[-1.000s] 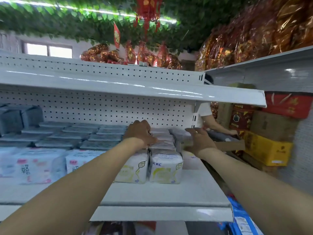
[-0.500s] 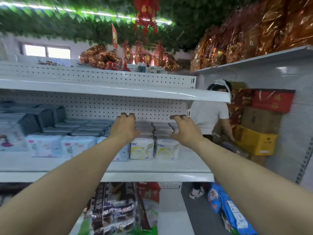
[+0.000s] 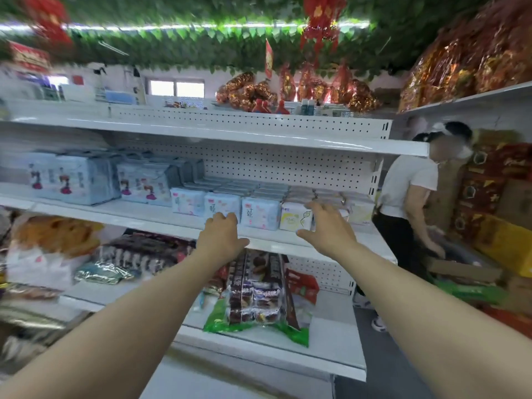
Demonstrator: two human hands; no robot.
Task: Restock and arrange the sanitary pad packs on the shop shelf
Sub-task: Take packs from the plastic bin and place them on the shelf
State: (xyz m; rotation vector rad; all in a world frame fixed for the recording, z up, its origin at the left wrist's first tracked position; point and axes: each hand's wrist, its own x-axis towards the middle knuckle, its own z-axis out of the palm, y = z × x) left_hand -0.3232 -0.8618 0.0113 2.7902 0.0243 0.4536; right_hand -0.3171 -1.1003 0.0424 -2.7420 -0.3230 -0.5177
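Sanitary pad packs stand in rows on the white middle shelf (image 3: 161, 218): blue-and-pink packs (image 3: 260, 213), a white-and-yellow pack (image 3: 296, 218) to their right, and large pale-blue packs (image 3: 86, 180) further left. My left hand (image 3: 223, 233) hovers in front of the shelf edge, fingers relaxed, holding nothing. My right hand (image 3: 328, 227) is spread just in front of the white-and-yellow pack, apart from it and empty. Both arms reach forward from the bottom of the view.
Snack bags (image 3: 256, 295) lie on the lower shelf (image 3: 331, 349). A person in a white shirt (image 3: 408, 191) bends over a cardboard box (image 3: 460, 264) at the right, beside stacked red and yellow cartons (image 3: 506, 243). An upper shelf (image 3: 259, 136) overhangs the packs.
Both hands have come back off the pad packs and away from the shelf. The view has pulled back and swung left, showing more of the shelves.
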